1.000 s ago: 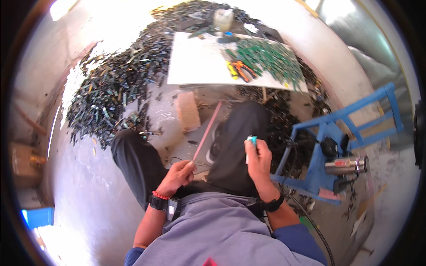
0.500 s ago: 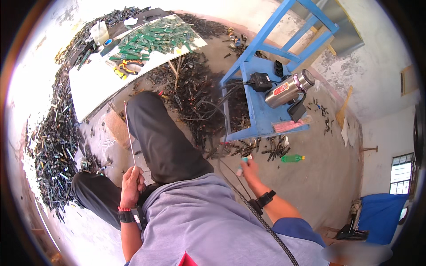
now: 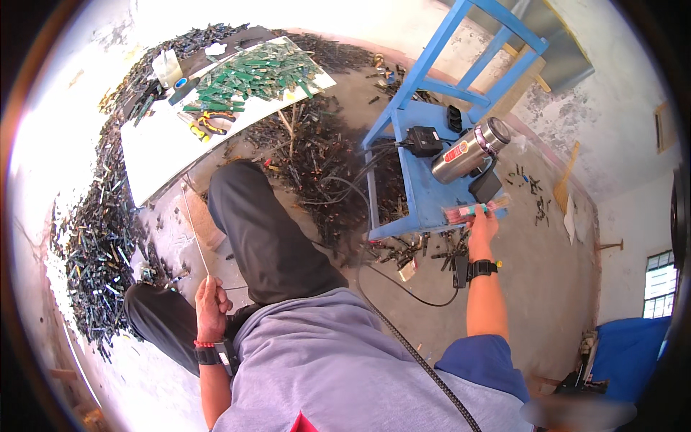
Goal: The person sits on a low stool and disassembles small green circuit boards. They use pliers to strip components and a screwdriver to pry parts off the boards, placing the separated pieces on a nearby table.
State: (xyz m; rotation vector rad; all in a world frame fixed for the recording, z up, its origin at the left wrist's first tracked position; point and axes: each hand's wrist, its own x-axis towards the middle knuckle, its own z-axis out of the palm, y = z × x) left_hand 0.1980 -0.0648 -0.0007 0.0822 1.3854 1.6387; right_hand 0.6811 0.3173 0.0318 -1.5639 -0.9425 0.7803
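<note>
My left hand (image 3: 211,306) is closed around the lower end of a long thin stick (image 3: 194,234), which slants up beside my knee. At the front edge of the blue chair (image 3: 446,189), my right hand (image 3: 484,229) reaches to a bundle of thin pink sticks (image 3: 453,214) on the seat. Its fingers are bent over the bundle. Something teal shows at those fingertips; whether it is held or worn I cannot make out. Behind the bundle lies a steel thermos (image 3: 462,158), tilted on the seat, with a black box-shaped adapter (image 3: 422,141) beside it.
A white board (image 3: 162,155) at the far left bears green strips (image 3: 252,75) and yellow-handled pliers (image 3: 214,122). Heaps of dark small parts (image 3: 101,245) cover the floor around it. A black cable (image 3: 403,338) crosses my body. A small pale piece (image 3: 408,270) lies before the chair.
My right hand has moved up and right from above the floor to the pink bundle on the chair. The green bottle is now hidden near my right arm. My left hand keeps the stick.
</note>
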